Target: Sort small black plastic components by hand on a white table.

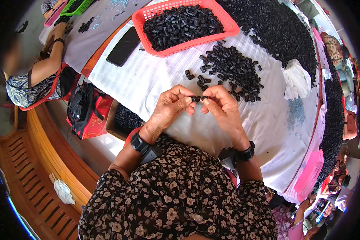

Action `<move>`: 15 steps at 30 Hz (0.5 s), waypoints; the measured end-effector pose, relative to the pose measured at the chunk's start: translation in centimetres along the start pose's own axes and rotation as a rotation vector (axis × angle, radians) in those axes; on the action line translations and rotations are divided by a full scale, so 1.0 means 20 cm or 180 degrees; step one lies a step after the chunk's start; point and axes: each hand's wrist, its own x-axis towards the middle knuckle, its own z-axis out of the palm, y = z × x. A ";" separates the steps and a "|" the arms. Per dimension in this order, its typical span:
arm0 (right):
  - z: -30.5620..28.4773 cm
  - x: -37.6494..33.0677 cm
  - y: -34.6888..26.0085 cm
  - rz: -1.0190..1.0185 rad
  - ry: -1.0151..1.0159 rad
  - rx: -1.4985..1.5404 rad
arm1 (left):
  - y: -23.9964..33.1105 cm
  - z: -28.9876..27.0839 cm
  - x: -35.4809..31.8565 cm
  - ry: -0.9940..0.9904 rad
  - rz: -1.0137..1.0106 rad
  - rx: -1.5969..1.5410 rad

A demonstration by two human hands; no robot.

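My left hand (171, 107) pinches a small black cylindrical piece (195, 99) between thumb and fingers. Facing it, my right hand (223, 109) is closed on another small dark piece (204, 98); the two pieces almost meet, and I cannot tell if they touch. Both hands are above the white cloth (188, 128) on the table. Just beyond them is a loose heap of short black cylinders (230, 68), with a few strays at its near left. Farther off, a coral-red basket (151, 49) holds many similar black pieces.
A black phone (124, 47) lies left of the basket. A large spread of black pieces (276, 32) covers the far right, near crumpled white plastic (298, 80) and a pink basket (309, 176). Another person's arm (52, 60) is at the left, above a wooden bench (36, 180).
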 end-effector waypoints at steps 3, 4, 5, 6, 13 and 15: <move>0.00 -0.01 -0.02 0.0001 -0.0028 -0.0022 | 0.02 0.04 0.00 0.0006 0.0043 0.0305; 0.00 -0.01 -0.03 0.0009 -0.0051 -0.0108 | 0.02 0.05 -0.01 0.0031 0.0047 0.0494; 0.00 -0.01 -0.03 0.0018 -0.0074 -0.0194 | 0.02 0.05 0.00 0.0031 0.0044 0.0499; 0.00 -0.02 -0.03 0.0016 -0.0072 -0.0189 | 0.02 0.06 0.00 0.0011 0.0074 0.0547; 0.00 -0.03 -0.02 -0.0062 -0.0146 -0.0301 | 0.02 0.09 -0.01 -0.0025 0.0127 0.0755; 0.00 -0.03 -0.01 -0.0070 -0.0155 -0.0360 | 0.01 0.09 -0.01 -0.0039 0.0143 0.0751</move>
